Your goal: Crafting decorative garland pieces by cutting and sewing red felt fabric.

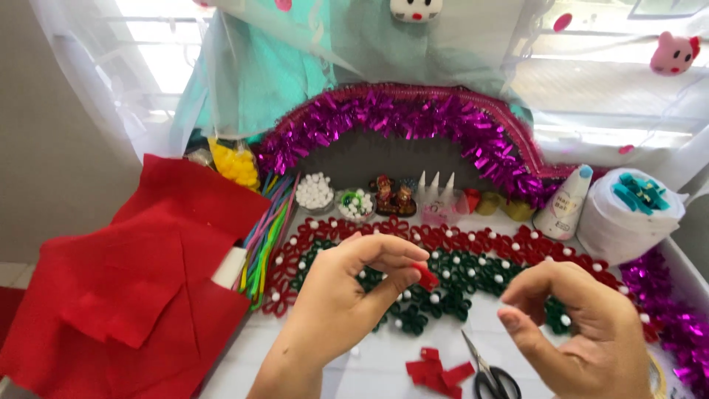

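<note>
Your left hand (347, 295) pinches a small red felt piece (425, 276) between thumb and forefinger, the fingers (391, 255) closed tight around it. Your right hand (583, 325) hovers just beside it, holding nothing; its fingers (528, 284) curl loosely, with a gap between thumb and forefinger.

Just beyond both sets of fingers lies an arch of paper flowers (458, 258) on the white desk (384, 362), red on the outer band and dark green on the inner, each dotted with a white bead. Below the fingers, near your wrists, sit red felt scraps (436, 373) and, just beside them, black-handled scissors (491, 377).

Well left of the left fingers is a pile of red felt sheets (125, 295), with a bundle of coloured pipe cleaners (267, 236) between. Far beyond the fingers are a dish of white beads (314, 192), a purple tinsel arch (413, 118), a glue bottle (565, 203) and a white roll (628, 222).
</note>
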